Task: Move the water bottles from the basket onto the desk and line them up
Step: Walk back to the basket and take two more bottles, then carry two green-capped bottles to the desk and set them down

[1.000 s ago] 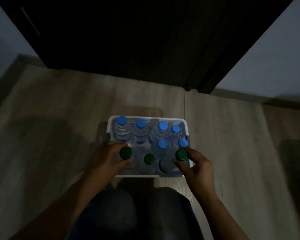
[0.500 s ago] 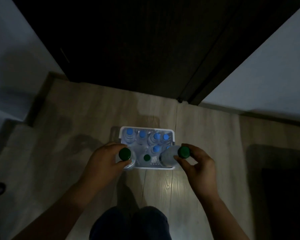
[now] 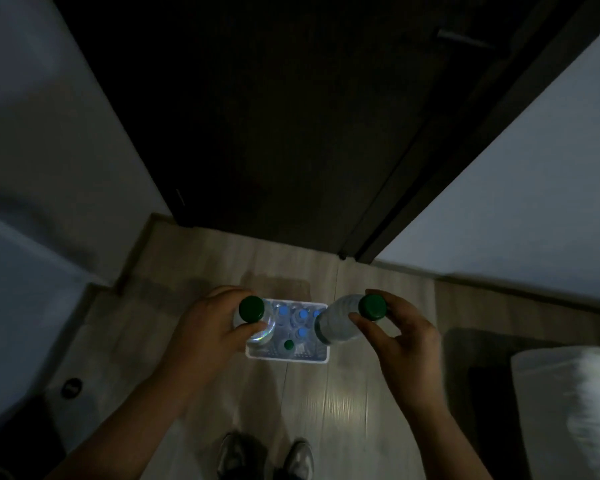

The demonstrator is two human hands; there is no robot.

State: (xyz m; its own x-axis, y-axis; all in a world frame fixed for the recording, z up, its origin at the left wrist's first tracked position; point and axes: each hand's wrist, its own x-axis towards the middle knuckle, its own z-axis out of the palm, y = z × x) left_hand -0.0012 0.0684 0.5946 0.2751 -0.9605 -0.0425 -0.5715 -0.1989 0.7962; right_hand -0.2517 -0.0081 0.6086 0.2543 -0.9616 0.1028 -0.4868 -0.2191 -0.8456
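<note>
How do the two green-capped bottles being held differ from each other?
The left-hand bottle looks upright, seen cap-on; the right-hand bottle tilts, showing its ribbed side. The left hand wraps its bottle's shoulder; the right hand pinches near the cap. Both are clear, green-capped and held above the basket.

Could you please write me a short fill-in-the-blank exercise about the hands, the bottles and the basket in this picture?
1. The left hand holds a bottle with a ____ cap.
2. The right hand holds a second bottle, so ____ bottles are in hand.
3. Inside the white basket, exactly ____ green-capped bottle stands.
4. The other caps in the basket are ____.
Missing words: green, two, one, blue.
</note>
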